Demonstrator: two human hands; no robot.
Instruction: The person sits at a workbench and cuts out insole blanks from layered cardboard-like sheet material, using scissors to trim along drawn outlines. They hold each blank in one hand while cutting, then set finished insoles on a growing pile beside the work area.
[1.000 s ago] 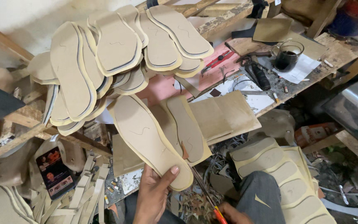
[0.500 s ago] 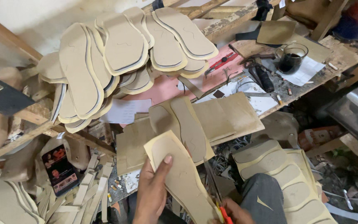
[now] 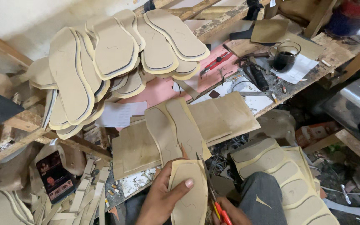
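My left hand (image 3: 161,200) grips a tan shoe insole (image 3: 187,192) low in the view, thumb across its top face. My right hand (image 3: 230,213) holds orange-handled scissors (image 3: 210,187), their blades running up along the insole's right edge. Just above lie two loose insoles (image 3: 173,127) on flat tan sheets (image 3: 223,114). My grey-trousered knee (image 3: 263,198) is to the right of the hands.
A fan of several cut insoles (image 3: 117,58) covers the bench's upper left. A glass of dark liquid (image 3: 284,56), a red cutter (image 3: 213,64) and dark tools lie at upper right. More insoles (image 3: 280,166) are stacked by my knee. A phone (image 3: 55,177) and scrap strips lie lower left.
The insole in my left hand came down from over the bench toward my lap. The scissors now lie along its right edge.
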